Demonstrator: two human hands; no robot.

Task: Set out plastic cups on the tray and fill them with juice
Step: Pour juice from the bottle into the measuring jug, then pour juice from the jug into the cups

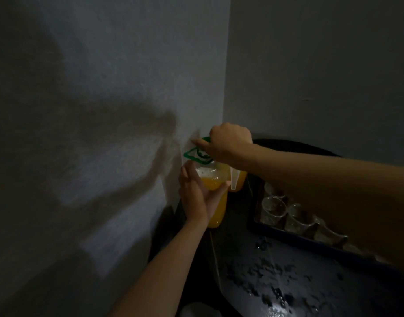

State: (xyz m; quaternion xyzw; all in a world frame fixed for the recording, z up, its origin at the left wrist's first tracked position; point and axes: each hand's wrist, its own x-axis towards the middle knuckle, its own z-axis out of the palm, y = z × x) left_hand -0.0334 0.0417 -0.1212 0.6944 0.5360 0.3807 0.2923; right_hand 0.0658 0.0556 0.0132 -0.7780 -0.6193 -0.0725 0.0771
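- While the left hand point(195, 195) wraps its fingers and thumb round the side of a clear jug point(208, 171), the right hand point(229, 139) sits curled over the green lid point(197, 154), with one finger stretched along it. Whether it is opening the lid or only steadying it is hard to tell.
- Orange juice point(219, 210) fills most of the jug, with foam on top. The jug is at the far left edge of the table point(299, 282), close against the wall point(105, 110). I cannot tell whether it rests on the table or is lifted.
- Clear plastic cups point(273, 208) stand close together on a dark tray point(299, 240) at the right side of the table, apart from the jug. They look empty, so setting out seems done and filling not begun.
- A jug this full will likely be heavy and slosh. It seems best to keep one hand under or round the body, check that the spout in the lid is open, and bring the jug to the tray before tilting.
- Pouring slowly, with the spout low over one cup, should help, since such light cups probably tip easily.
- The table top is dark and mottled, with a curved far edge and a pale gleam near the front edge.
- The room is dim. Two plain walls meet in a corner behind the jug, and soft shadows of the arms fall on the left wall.
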